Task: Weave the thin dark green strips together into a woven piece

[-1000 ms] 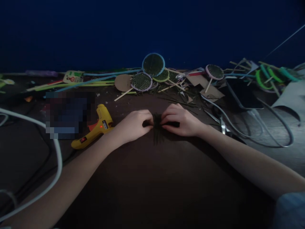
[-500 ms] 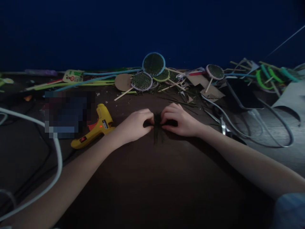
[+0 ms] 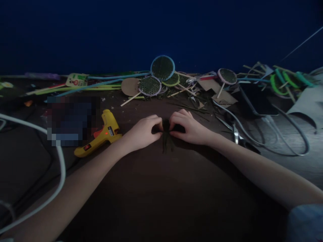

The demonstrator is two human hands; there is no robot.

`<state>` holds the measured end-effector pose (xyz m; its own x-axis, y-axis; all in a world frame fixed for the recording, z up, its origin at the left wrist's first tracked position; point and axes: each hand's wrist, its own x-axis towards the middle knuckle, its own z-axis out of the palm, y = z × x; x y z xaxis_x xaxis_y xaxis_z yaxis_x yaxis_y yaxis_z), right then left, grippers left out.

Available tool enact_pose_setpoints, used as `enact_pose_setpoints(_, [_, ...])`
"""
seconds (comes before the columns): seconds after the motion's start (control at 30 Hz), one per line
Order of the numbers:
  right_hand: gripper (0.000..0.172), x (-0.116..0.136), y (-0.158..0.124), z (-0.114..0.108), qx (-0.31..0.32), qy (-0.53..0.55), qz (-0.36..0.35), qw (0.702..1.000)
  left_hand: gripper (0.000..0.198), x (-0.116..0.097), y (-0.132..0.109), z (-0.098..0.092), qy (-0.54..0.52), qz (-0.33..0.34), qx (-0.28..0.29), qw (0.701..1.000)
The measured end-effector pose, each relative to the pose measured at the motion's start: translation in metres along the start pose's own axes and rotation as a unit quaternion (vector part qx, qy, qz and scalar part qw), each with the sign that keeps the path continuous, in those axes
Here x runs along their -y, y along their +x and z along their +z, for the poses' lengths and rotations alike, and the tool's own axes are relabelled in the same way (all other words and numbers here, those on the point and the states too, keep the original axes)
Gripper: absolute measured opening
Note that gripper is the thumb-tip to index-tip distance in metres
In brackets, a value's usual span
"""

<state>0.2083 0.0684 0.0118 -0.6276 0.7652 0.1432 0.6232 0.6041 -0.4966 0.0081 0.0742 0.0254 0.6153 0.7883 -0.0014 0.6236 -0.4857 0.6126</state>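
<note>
My left hand [image 3: 147,131] and my right hand [image 3: 186,127] face each other low over the table [image 3: 161,188]. Both are closed in a pinch on a small bundle of dark green grass-like strips [image 3: 167,141], whose loose ends hang toward me. The dim light hides how the strips cross between my fingertips. To the left of my left wrist lies a yellow hot glue gun [image 3: 107,132] with a red light on. Beyond my right forearm rest scissors [image 3: 236,133] with dark handles.
Along the back lie small round racket-like pieces with a blue rim [image 3: 163,68] and a lilac rim [image 3: 150,86], among coloured stems and cardboard scraps [image 3: 225,95]. A phone [image 3: 258,99] with cables lies at right. A white cable [image 3: 62,161] loops at left.
My right hand has shifted very slightly left, closer to my left hand. The lower ends of the green strips spread a little differently. Both pinches hold as before.
</note>
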Motion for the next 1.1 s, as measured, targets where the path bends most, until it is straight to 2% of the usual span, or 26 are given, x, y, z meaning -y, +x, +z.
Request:
enact_pose_setpoints(0.73, [0.007,-0.0016,0.0003,0.0022,-0.018,0.012,-0.016,1.000,0.010,-0.0029,-0.0009,-0.0001,0.010,0.004,0.000,1.000])
enact_pose_setpoints(0.9, [0.012,-0.0006,0.0003,0.0018,-0.018,0.008,-0.009,1.000,0.007,-0.0018,-0.0002,-0.0016,0.008,0.002,0.013,1.000])
enact_pose_setpoints(1.1, [0.017,-0.0003,-0.0005,0.0032,-0.027,-0.008,-0.013,1.000,0.015,-0.0036,-0.0001,0.0006,0.032,-0.019,0.008,0.999])
